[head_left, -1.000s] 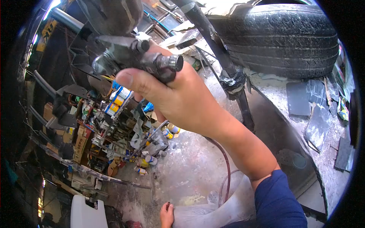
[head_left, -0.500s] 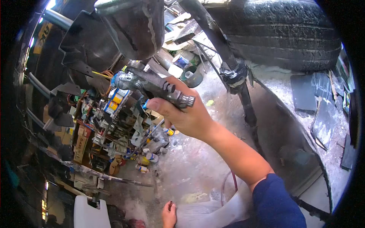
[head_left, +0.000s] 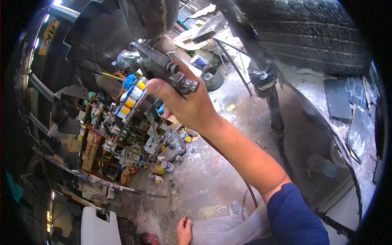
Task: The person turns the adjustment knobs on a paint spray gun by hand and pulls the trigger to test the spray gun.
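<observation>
My right hand is raised in the middle of the view, wrapped round a spray gun. The gun's air cap points left, and the knobs at its rear face me. Just above the gun is a large dark, smooth panel, a vehicle part by its look. Behind my forearm a dark red hose runs down; its joint with the gun is hidden. Low in the view, my left hand rests by my grey-clad leg with its fingers curled. Something dark shows at its fingertips, too small to name.
Upper right is a big tyre, with a dark upright strut beside it. Shelves of cans and clutter stand left. A metal bar juts across low left, above a white plastic part. A bucket stands behind.
My right hand has moved the spray gun up and left. The camera view has shifted, so the dark panel sits higher in it. My left hand stays low by my leg.
</observation>
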Demonstrator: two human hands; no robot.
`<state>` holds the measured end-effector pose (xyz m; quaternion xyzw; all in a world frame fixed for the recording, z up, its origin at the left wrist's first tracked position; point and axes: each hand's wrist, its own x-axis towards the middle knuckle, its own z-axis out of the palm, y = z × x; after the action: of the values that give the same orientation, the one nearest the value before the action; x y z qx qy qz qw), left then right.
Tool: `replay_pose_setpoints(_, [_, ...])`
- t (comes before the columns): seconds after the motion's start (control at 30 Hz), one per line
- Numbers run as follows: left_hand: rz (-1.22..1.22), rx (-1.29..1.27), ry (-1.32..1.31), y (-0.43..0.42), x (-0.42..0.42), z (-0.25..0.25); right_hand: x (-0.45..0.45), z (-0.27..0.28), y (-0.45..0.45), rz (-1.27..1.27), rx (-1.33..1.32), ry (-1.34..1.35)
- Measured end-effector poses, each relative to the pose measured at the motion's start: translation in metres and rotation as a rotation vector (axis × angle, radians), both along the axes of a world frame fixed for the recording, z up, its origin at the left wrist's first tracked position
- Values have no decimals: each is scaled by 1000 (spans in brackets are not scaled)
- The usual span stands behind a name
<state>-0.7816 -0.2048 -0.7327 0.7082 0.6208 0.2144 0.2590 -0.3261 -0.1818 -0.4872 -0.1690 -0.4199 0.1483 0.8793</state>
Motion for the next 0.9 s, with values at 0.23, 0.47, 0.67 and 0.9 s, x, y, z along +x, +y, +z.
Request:
replay_pose_setpoints(0.23, [-10,-4,-50,3,-3,-5,-2,6,7,-217,84,-69])
replay_pose_setpoints(0.47, [-41,3,76,-3,6,7,8,15,24,-546,180,-103])
replay_pose_setpoints(0.67, [-601,87,365,11,76,35,12,5,35,-978,151,-340])
replay_pose_setpoints(0.9, [-915,81,171,33,207,14,-26,19,23,-972,64,-361])
